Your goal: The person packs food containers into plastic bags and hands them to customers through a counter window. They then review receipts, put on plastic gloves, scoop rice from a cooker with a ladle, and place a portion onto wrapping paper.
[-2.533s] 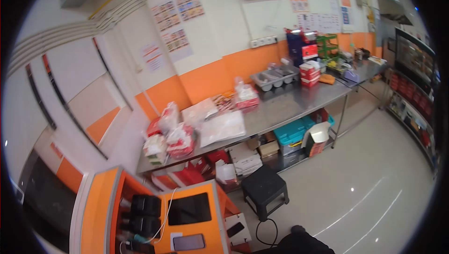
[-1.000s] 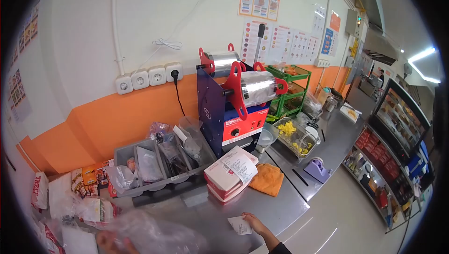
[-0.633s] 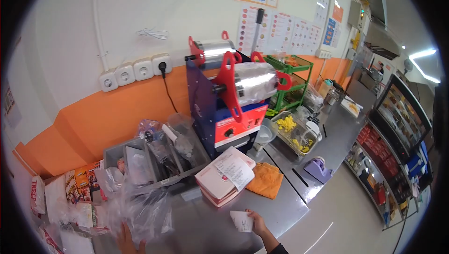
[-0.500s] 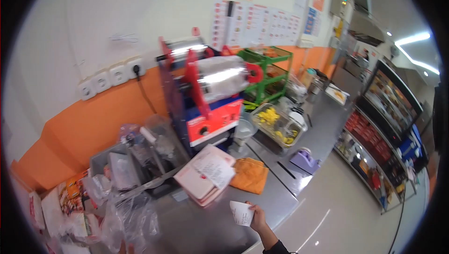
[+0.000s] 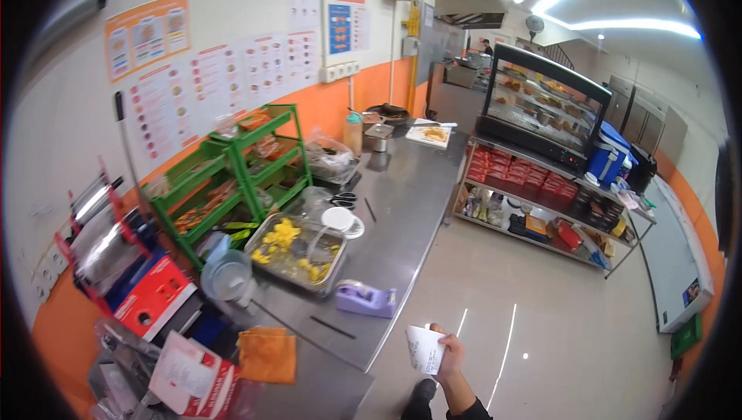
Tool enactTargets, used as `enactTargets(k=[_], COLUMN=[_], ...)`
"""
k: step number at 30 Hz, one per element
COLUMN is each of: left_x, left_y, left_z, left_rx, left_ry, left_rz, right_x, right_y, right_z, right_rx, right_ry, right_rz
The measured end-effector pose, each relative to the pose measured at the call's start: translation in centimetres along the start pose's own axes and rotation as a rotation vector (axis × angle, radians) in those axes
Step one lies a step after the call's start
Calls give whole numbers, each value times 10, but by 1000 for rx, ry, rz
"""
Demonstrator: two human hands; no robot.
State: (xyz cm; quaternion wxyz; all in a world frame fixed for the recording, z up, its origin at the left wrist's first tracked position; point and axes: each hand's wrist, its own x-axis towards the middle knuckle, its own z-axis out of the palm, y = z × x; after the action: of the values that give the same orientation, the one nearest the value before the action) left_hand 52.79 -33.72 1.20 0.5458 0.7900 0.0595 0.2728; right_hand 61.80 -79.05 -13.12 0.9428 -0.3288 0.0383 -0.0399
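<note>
Right-hand grip: thumb and fingers of the right hand [image 5: 450,354] pinch a printed receipt slip [image 5: 425,349], at the lower centre of the frame.
Left hand: out of the frame; how its fingers stand cannot be told.
Just under the slip: the toe of a dark shoe [image 5: 423,391] against the tiled floor [image 5: 495,296].
Counter edge: the steel counter [image 5: 406,207] runs left of the slip, with a purple tape dispenser [image 5: 367,302] near its edge.
Lower left: a folded orange cloth [image 5: 267,356] lies beside a red-and-white food carton [image 5: 216,393] with another paper slip [image 5: 184,374] on top.
Farther left: a cup-sealing machine [image 5: 158,296].
Left of centre: a metal tray [image 5: 287,275] of yellow pieces.
Just changed: the view has swung right; the left hand, last seen at a clear plastic bag, has gone, while the right keeps its pinch.
What that means: the receipt slip is the only thing seen held, well apart from the carton.
</note>
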Motion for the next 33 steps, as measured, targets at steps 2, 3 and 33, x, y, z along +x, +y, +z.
enactTargets(k=[2,3,33], left_x=[23,28,111], left_y=[5,7,-130], left_z=[92,145,707], left_rx=[-317,-474,758], left_ry=[-248,-406,24], left_rz=[9,-26,-166], right_x=[33,48,539], right_y=[-26,-41,3], right_z=[-24,-25,-44], right_rx=[130,181,-1647], right_ry=[-39,-95,-1069], right_rz=[71,107,-431])
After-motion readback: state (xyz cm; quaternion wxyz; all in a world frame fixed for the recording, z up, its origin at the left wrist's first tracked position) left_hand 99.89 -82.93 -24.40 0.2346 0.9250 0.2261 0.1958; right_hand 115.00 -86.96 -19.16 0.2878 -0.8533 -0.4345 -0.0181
